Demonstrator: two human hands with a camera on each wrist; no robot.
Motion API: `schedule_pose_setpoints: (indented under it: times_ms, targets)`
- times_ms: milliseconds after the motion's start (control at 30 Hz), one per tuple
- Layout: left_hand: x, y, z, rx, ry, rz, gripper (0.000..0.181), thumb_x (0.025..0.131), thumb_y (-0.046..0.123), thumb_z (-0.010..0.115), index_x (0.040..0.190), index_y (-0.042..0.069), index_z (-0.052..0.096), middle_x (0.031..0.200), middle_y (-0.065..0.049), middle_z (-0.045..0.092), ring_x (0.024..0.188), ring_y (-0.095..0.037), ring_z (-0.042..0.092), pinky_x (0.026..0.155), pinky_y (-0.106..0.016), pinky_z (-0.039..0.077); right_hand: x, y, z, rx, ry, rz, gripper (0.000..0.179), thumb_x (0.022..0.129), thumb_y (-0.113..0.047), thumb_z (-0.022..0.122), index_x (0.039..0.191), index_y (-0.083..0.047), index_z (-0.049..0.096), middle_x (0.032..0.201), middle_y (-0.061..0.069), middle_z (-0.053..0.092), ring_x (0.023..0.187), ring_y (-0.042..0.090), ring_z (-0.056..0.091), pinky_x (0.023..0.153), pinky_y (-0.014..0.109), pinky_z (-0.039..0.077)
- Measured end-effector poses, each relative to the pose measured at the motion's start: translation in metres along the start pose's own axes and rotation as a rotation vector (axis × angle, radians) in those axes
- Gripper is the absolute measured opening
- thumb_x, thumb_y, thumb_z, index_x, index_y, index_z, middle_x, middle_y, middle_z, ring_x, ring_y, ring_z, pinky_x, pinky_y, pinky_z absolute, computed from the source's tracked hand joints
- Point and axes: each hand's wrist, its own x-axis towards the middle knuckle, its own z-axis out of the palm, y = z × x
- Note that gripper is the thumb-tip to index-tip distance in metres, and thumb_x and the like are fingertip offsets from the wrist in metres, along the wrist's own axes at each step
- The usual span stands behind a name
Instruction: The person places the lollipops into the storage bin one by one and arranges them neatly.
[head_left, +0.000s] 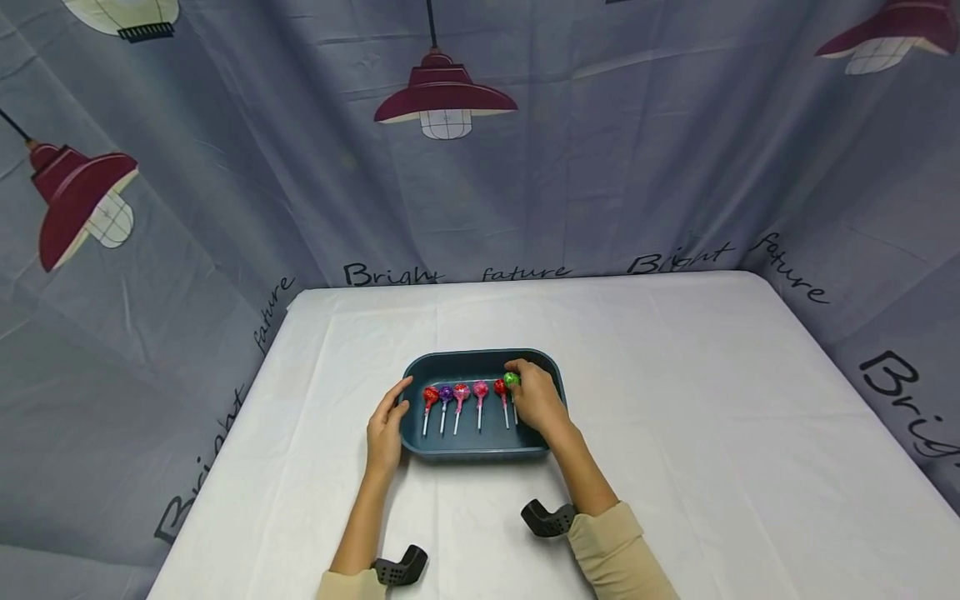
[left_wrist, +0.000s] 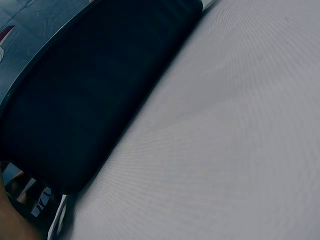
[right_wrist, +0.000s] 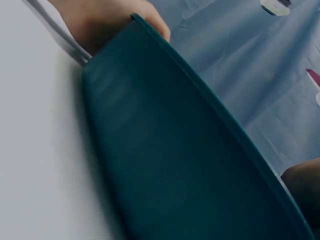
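A dark teal tray (head_left: 480,454) sits on the white table and holds a row of several lollipops lying with their sticks toward me. From the left they are red (head_left: 430,394), purple (head_left: 446,392), two pink (head_left: 471,390) and another red (head_left: 499,387). My right hand (head_left: 519,375) is inside the tray at the row's right end, fingers curled on a green lollipop (head_left: 512,380). My left hand (head_left: 400,396) lies along the tray's left outer wall with fairly straight fingers touching the rim. The wrist views show only the tray's dark outer wall (left_wrist: 100,90) (right_wrist: 175,165).
A white cloth (head_left: 675,400) covers the table, which reaches far to the left, right and back. Blue-grey printed curtains (head_left: 525,183) close it in on three sides. Black wrist-camera mounts (head_left: 547,518) sit on both forearms near the front edge.
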Motion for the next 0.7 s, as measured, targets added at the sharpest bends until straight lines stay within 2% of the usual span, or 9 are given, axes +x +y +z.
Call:
schedule_pose_setpoints:
  times_ms: [333,567,700]
  targets:
    - [-0.0005,0.0002,-0.0004,-0.012,-0.006,0.005,0.035,0.094,-0.001,0.042,0.128,-0.002,0.052,0.135,-0.014,0.047,0.132,-0.023,0.032,0.109,-0.034,0.023,0.0006,0.0052,0.0026,0.009,0.007,0.044,0.027,0.090,0.000,0.054,0.116,-0.001,0.059,0.113,0.016,0.057,0.102,0.026,0.053,0.094,0.042,0.044]
    - [-0.0004,-0.0009,-0.0009,-0.002,-0.011,0.015,0.035,0.094,-0.001,0.042,0.128,-0.003,0.051,0.135,-0.015,0.047,0.132,-0.025,0.032,0.109,-0.033,0.024,0.0008,0.0071,0.0005,-0.004,0.023,-0.009,0.023,0.088,-0.002,0.059,0.111,-0.002,0.061,0.105,0.014,0.058,0.098,0.026,0.054,0.086,0.040,0.047]
    - [0.0002,-0.0015,-0.0009,-0.001,-0.019,0.014,0.036,0.095,0.000,0.041,0.129,-0.003,0.051,0.135,-0.015,0.047,0.132,-0.023,0.032,0.108,-0.028,0.025,0.0011,0.0073,-0.0038,0.005,0.022,-0.027,0.022,0.087,-0.004,0.062,0.108,-0.002,0.062,0.102,0.013,0.058,0.094,0.026,0.056,0.081,0.038,0.048]
